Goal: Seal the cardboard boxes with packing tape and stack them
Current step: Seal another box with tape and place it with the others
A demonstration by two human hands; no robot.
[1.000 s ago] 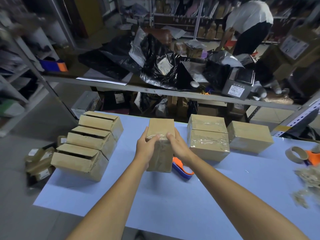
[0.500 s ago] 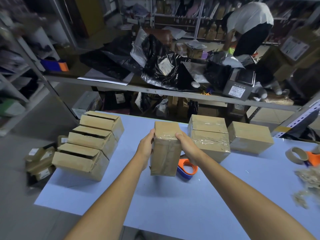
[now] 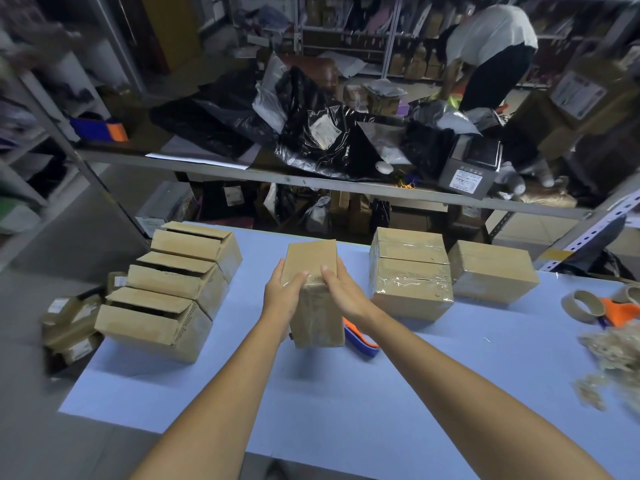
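Note:
A taped cardboard box [image 3: 313, 258] stands on end in the middle of the blue table [image 3: 346, 403]. My left hand [image 3: 282, 294] grips its left side, fingers across the front. My right hand [image 3: 344, 292] grips its right side. An orange and blue tape dispenser [image 3: 358, 337] lies just behind the box on the right. Two sealed boxes form a stack [image 3: 408, 275] to the right, with another sealed box [image 3: 491, 270] beside it. Three unsealed boxes [image 3: 166, 292] stand in a row on the left.
Tape rolls and a second orange dispenser [image 3: 602, 306] lie at the right edge, with a heap of paper shreds [image 3: 613, 355] in front. A shelf rail [image 3: 311, 185] full of black bags runs behind the table. A person [image 3: 491, 50] bends over at the back right. Small boxes [image 3: 69, 323] lie on the floor, left.
The held box has turned and tilted in my hands. Both hands have shifted from its top to lower on its sides.

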